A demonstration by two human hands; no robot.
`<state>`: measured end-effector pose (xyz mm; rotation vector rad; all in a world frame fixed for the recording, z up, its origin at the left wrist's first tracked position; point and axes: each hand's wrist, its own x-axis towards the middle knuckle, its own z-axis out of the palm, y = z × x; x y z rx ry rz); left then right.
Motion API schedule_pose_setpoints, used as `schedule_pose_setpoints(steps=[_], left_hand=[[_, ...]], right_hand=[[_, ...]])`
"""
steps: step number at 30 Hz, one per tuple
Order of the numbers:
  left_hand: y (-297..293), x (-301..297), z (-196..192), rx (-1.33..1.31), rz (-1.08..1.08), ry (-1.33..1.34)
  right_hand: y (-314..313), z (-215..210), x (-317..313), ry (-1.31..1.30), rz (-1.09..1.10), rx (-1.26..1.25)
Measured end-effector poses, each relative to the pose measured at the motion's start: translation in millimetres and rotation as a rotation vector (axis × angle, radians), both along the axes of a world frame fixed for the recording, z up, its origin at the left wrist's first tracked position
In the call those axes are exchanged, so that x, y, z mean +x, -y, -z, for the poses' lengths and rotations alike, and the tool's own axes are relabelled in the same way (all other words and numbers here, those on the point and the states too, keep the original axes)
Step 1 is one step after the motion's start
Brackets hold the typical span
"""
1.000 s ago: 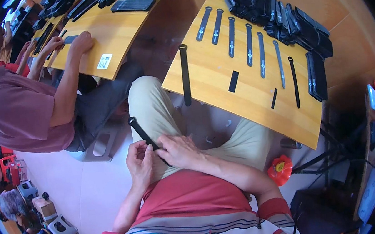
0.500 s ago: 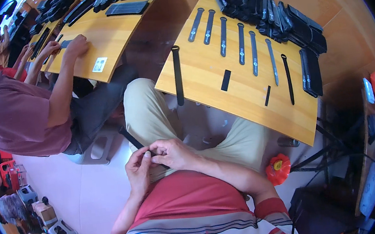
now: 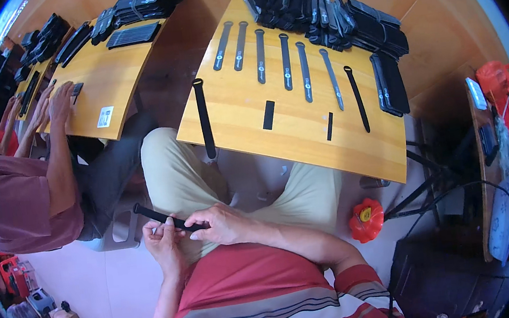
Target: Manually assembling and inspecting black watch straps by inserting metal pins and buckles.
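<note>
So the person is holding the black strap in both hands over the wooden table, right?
Not quite. Both hands, left hand and right hand, do hold the black strap, but over the person's lap, below the wooden table, not over it. The head view shows this.

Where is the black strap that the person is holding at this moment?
In the head view the black strap lies low and left of centre, over the person's lap, held between the left hand and the right hand, below the wooden table.
</note>
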<state>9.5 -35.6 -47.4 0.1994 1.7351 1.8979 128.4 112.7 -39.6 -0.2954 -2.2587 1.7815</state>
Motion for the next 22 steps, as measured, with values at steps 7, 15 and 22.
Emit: schedule_pose_setpoints(steps=[7, 15, 22], left_hand=[[-3, 12, -4, 0.004, 0.140, 0.015], [-5, 8, 0, 0.074, 0.028, 0.096], [-7, 10, 1, 0.011, 0.034, 0.024]], right_hand=[[2, 24, -5, 0.100, -0.072, -0.660], [1, 9, -2, 0.058, 0.080, -0.045], [4, 19, -2, 0.035, 0.145, -0.223]])
